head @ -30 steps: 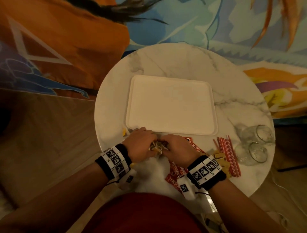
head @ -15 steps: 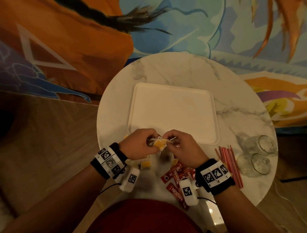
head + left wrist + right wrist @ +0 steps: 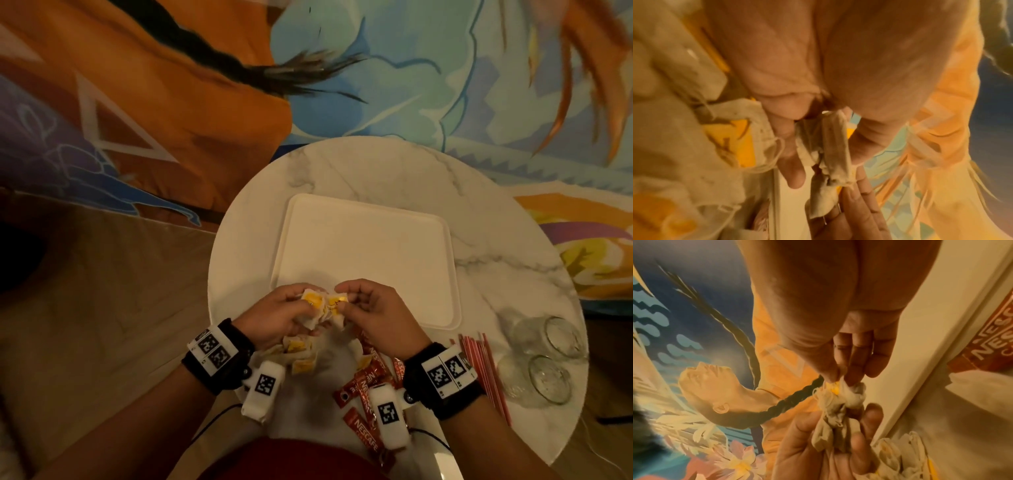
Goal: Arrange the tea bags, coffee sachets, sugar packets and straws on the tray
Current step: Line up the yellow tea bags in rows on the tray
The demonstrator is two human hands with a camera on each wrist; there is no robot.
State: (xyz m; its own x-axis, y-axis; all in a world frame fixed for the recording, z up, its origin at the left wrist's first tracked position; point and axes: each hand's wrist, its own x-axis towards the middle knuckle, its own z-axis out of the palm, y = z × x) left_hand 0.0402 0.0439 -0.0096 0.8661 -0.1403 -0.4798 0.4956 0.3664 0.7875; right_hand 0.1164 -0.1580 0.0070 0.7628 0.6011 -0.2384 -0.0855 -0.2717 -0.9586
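A white rectangular tray [image 3: 363, 246] lies bare on the round marble table [image 3: 513, 274]. Just above its near rim, both hands hold a tangled bunch of tea bags [image 3: 323, 305] with yellow tags. My left hand [image 3: 284, 315] grips the bunch from the left; its fingers [image 3: 791, 155] curl round the bags [image 3: 834, 146]. My right hand [image 3: 370, 308] pinches a tag and bag [image 3: 840, 391] between thumb and fingertips. More tea bags [image 3: 298, 356] lie under my left wrist. Red coffee sachets [image 3: 363, 380] lie under my right wrist, and red straws [image 3: 479, 363] lie to their right.
Two clear glass jars [image 3: 548, 356] lie on their sides at the table's right edge. A colourful mural covers the wall [image 3: 411, 68] behind the table. Wooden floor [image 3: 102, 308] shows at the left. My red clothing [image 3: 291, 462] is at the bottom.
Both hands have lifted the tea-bag bunch off the table and up over the tray's near rim. The head view has shifted, so the table sits lower in the picture.
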